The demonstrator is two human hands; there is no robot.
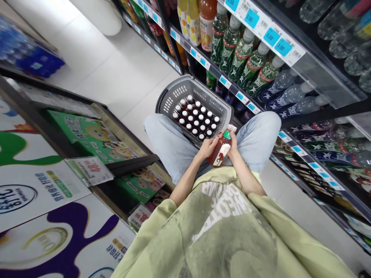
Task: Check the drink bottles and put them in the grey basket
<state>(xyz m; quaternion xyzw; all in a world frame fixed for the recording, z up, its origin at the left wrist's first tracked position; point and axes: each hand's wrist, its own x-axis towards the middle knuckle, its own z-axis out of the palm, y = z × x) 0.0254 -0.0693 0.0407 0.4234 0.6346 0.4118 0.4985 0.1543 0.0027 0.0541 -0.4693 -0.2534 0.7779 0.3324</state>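
A bottle of reddish-brown drink, with a white label and a green patch near its top, is held close to my lap. My left hand wraps its left side, and my right hand grips the right side. Just beyond the bottle, between my knees, stands a grey plastic shopping basket. Inside it are several dark bottles with white caps, packed upright in rows.
On the right, store shelves hold green-labelled drink bottles and yellow juice bottles, with blue price tags on the edges. Stacked cartons border my left side. Pale floor tiles stretch ahead, and blue-wrapped water packs sit at upper left.
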